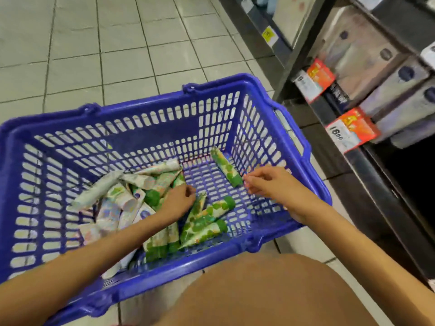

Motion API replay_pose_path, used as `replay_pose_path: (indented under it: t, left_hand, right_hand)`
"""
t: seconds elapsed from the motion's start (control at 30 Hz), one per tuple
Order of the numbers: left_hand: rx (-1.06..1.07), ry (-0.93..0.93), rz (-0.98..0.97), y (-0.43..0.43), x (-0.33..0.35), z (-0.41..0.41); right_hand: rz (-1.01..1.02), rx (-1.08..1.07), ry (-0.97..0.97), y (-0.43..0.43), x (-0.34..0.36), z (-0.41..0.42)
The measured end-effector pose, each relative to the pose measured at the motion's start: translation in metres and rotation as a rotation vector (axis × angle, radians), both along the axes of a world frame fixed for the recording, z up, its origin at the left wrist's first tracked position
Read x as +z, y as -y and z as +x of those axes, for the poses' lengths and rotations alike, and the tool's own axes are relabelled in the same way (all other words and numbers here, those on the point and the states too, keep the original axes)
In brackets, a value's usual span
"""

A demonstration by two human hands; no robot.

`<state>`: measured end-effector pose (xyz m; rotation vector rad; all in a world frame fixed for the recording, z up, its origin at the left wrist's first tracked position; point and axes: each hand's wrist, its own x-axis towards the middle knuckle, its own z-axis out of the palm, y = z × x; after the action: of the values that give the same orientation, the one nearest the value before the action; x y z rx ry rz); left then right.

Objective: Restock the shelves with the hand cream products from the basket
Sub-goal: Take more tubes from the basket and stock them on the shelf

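Hand cream tubes wait in a blue basket as restocking gets under way

A heap of soft plastic hand cream tubes (131, 196), some green-patterned with green caps, others pale, fills the left and near side of the blue slotted plastic shopping basket (235, 82) standing on the pale tiled floor (94, 43). One green-capped tube (226, 167) lies alone near the far right corner. The left hand (177, 200) is down among the piled tubes, fingers curled; whether it has closed on one cannot be told. The right hand (270, 182) hovers loosely open just beside the lone tube, holding nothing. The dark metal shelves (353, 142) to the right, edged with red and white price tags (350, 129), hold boxed goods. With many tubes left in the basket, most of the job appears to lie ahead.
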<state>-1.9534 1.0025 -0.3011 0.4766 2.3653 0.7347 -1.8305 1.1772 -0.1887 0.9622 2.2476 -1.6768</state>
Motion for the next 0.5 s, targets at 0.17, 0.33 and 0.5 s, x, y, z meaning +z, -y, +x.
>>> replay_pose_path:
  t: [0.17, 0.33, 0.5]
  left_hand:
    - [-0.116, -0.045, 0.024, -0.027, -0.013, 0.011]
    - [-0.279, -0.152, 0.130, -0.037, -0.013, 0.014]
    - [-0.158, 0.036, 0.149, -0.027, 0.000, 0.008]
  right_hand:
    - [0.057, 0.000, 0.098, -0.009, -0.012, -0.009]
    - [0.087, 0.064, 0.182, -0.011, -0.020, -0.021]
    - [0.151, 0.345, 0.287, -0.006, -0.021, -0.055]
